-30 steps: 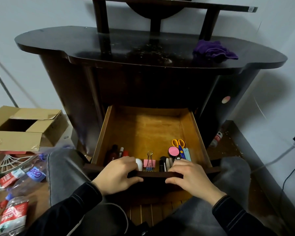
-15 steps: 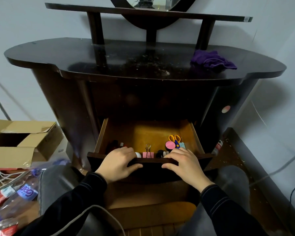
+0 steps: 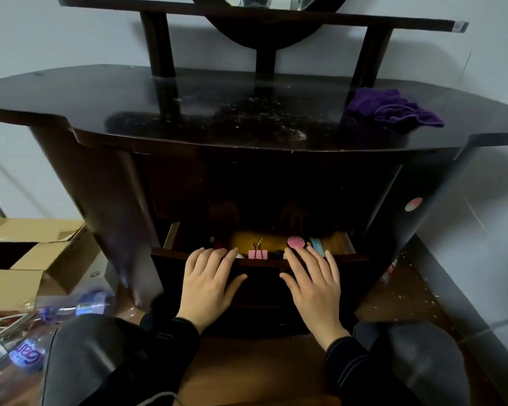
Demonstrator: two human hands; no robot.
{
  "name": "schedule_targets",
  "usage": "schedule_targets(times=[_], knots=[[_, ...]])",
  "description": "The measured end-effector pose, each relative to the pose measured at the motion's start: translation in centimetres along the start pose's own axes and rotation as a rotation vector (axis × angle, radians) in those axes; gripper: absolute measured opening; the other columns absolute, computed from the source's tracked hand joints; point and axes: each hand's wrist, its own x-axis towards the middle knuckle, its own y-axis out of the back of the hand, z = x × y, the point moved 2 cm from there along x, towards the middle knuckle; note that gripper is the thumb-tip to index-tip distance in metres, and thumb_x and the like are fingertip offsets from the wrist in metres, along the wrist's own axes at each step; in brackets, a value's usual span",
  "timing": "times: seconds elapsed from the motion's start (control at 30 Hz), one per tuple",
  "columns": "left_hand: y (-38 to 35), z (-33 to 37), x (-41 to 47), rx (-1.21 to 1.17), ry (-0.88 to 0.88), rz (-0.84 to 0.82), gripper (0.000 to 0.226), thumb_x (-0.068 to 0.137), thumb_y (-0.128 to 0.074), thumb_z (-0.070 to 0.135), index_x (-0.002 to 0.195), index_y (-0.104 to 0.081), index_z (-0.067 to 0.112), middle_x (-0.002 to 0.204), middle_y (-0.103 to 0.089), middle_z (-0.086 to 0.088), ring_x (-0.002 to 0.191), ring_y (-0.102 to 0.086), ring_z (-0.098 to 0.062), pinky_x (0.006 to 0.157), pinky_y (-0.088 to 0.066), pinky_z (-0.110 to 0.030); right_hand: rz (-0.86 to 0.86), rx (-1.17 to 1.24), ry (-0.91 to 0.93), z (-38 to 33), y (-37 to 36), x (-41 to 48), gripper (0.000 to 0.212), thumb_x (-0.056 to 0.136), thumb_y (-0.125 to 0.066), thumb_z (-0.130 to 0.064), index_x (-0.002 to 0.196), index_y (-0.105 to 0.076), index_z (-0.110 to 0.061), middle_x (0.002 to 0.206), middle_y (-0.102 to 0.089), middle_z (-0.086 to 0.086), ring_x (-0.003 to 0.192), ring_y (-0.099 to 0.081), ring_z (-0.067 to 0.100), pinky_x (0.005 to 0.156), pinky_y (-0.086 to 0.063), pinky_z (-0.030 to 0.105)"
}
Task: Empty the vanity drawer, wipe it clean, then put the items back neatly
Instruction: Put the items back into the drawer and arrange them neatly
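Head view, item one: drawer (image 3: pixel 261 287), low in the vanity (image 3: pixel 188 112), open only by a narrow strip, front panel facing me, long axis running left to right, travel straight away from me. My left hand (image 3: pixel 210 284) and right hand (image 3: pixel 313 284) lie flat on that front, fingers straight, gripping nothing. Hazards, as I judge them: fingertips (image 3: pixel 217 253) overlapping the top rim could be nipped against the carcass, and the upright wire loops of the pink binder clip (image 3: pixel 257 253) could snag the frame above.
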Motion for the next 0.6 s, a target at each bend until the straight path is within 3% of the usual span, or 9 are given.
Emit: schedule_targets(times=[0.07, 0.13, 0.37, 0.6], knots=[[-0.4, -0.2, -1.8, 0.002, 0.006, 0.019, 0.06, 0.098, -0.057, 0.043, 0.15, -0.043, 0.018, 0.145, -0.049, -0.008, 0.138, -0.043, -0.031, 0.12, -0.022, -0.049, 0.001, -0.047, 0.01, 0.1, -0.5, -1.7, 0.051, 0.105, -0.052, -0.04, 0.151, -0.045, -0.02, 0.156, -0.044, 0.009, 0.148, -0.035, 0.029, 0.122, -0.023, 0.054], [-0.5, -0.9, -3.8, 0.01, 0.021, 0.028, 0.069, 0.096, -0.059, 0.039, 0.156, -0.032, 0.02, 0.16, -0.032, -0.013, 0.148, -0.027, -0.036, 0.12, -0.017, -0.057, 0.002, -0.074, 0.012, 0.5, -0.8, -3.4, 0.06, 0.103, -0.054, -0.039, 0.157, -0.035, -0.02, 0.163, -0.031, 0.013, 0.151, -0.026, 0.036, 0.121, -0.024, 0.058], [-2.2, -0.3, -5.2, 0.008, 0.104, 0.018, 0.082, 0.093, -0.061, 0.039, 0.159, -0.017, 0.018, 0.165, -0.012, -0.021, 0.149, -0.013, -0.05, 0.118, -0.011, -0.067, 0.022, -0.091, -0.017, 0.5, -2.5, -4.7, 0.075, 0.099, -0.062, -0.042, 0.16, -0.025, -0.02, 0.163, -0.023, 0.023, 0.149, -0.021, 0.048, 0.115, -0.027, 0.069], [-3.7, 0.0, -3.8, -0.058, 0.201, -0.025, 0.077, 0.096, -0.059, 0.029, 0.159, -0.017, 0.017, 0.165, -0.008, -0.021, 0.149, -0.005, -0.051, 0.117, -0.017, -0.067, -0.057, -0.062, -0.018, 1.8, -4.3, -3.7, 0.065, 0.104, -0.056, -0.037, 0.16, -0.026, -0.023, 0.165, -0.014, 0.026, 0.149, -0.015, 0.053, 0.115, -0.027, 0.069]])
